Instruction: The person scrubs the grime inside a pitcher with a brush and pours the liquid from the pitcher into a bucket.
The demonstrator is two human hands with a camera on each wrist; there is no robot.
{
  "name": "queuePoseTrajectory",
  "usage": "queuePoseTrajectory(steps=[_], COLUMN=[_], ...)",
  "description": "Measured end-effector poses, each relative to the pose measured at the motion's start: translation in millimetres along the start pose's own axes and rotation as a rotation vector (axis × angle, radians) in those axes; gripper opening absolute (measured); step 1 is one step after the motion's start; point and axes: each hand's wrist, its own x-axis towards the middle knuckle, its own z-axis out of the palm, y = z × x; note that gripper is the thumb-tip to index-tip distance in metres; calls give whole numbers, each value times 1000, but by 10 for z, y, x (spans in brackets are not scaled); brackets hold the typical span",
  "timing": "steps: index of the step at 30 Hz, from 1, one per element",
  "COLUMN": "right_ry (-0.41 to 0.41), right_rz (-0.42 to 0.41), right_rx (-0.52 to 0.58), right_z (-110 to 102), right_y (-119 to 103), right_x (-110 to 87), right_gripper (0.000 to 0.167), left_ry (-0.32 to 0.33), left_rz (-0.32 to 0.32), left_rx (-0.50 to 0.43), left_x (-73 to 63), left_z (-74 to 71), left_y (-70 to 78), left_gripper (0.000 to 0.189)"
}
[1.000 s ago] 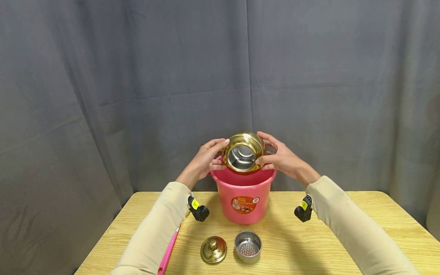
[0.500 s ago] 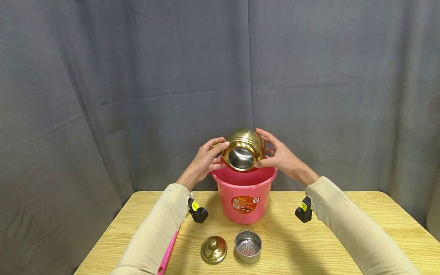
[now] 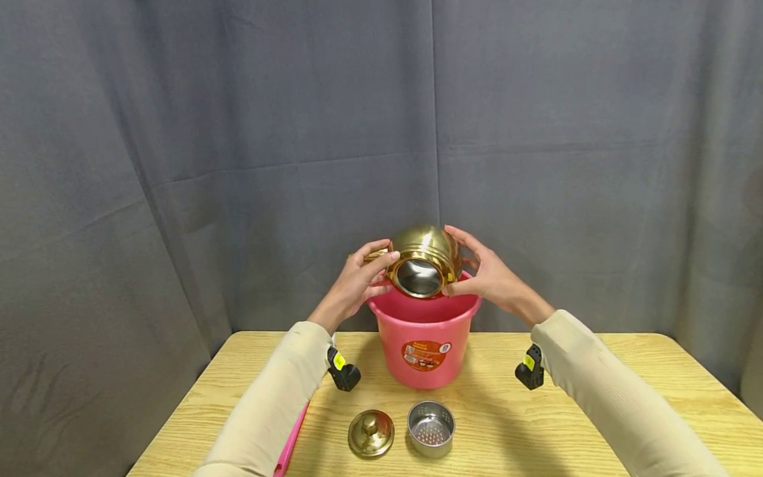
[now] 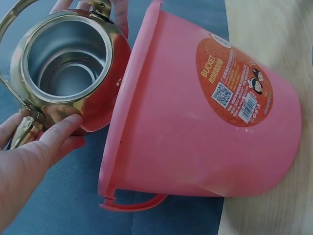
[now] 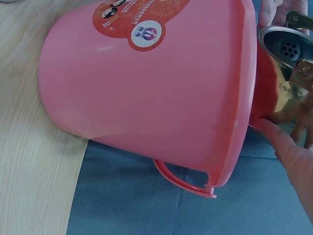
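A shiny brass-coloured teapot [image 3: 422, 244] is held tipped over the pink bucket [image 3: 426, 334], its round lidless mouth facing the head camera. My left hand [image 3: 359, 279] grips its left side by the spout [image 4: 27, 131], thumb near the mouth rim. On the other side, my right hand [image 3: 481, 268] holds the body between thumb and fingers. The left wrist view shows a bare steel interior and a metal bail handle [image 4: 9, 19]. Holes behind the spout show inside the mouth in the right wrist view, where the teapot [image 5: 285, 92] is partly cut off.
On the wooden table [image 3: 572, 411], a brass-coloured lid [image 3: 371, 434] lies in front of the bucket beside a perforated steel strainer cup [image 3: 431, 430]. A pink handle [image 3: 291, 447] shows partly behind the left sleeve. A grey curtain [image 3: 298, 119] hangs behind the table.
The teapot has tipped further, so its mouth points lower and more of its upper body shows. Both hands still hold it over the bucket; lid and strainer have stayed put.
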Motion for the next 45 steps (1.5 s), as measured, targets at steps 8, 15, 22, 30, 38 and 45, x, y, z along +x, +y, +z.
queuePoseTrajectory(steps=[8, 15, 22, 30, 38, 45], right_ry=[2, 4, 19, 20, 30, 37], right_rz=[-23, -59, -89, -105, -137, -155], right_rx=[-39, -63, -84, -148, -208, -220], right_z=[-16, -25, -25, -42, -55, -52], right_y=[30, 20, 27, -8, -26, -33], right_x=[-28, -45, -55, -70, -67, -59], right_gripper=[105, 106, 107, 108, 108, 108], left_ry=[-15, -31, -45, -59, -71, -58], left_rz=[18, 51, 97, 150, 211, 231], left_rx=[-17, -15, -10, -45, -41, -39], left_x=[-8, -15, -25, -47, -45, -39], left_z=[3, 2, -3, 1, -3, -4], left_y=[-29, -31, -38, -63, -74, -90], left_gripper=[53, 54, 55, 57, 57, 58])
